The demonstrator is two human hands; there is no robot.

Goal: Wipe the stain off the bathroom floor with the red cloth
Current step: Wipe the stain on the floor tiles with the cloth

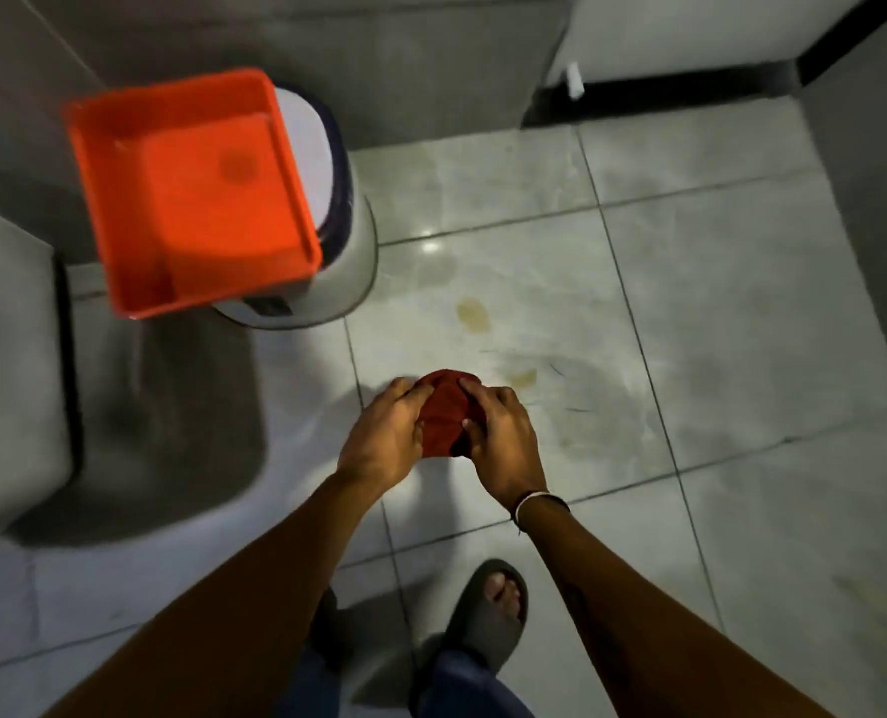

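The red cloth (445, 413) is bunched up between both my hands, held above the floor. My left hand (385, 432) grips its left side and my right hand (498, 432) grips its right side. A yellowish stain (473, 314) marks the pale floor tile just beyond the cloth. A second, smaller yellowish patch (523, 376) lies to the right of the cloth. Thin dark streaks surround the patches.
An orange basin (120, 199) holding water sits on top of a white pedal bin (350, 241) at the upper left. A grey toilet (6, 365) stands at the left. A grey wall (866, 209) closes the right side. My sandalled foot (493, 614) is below.
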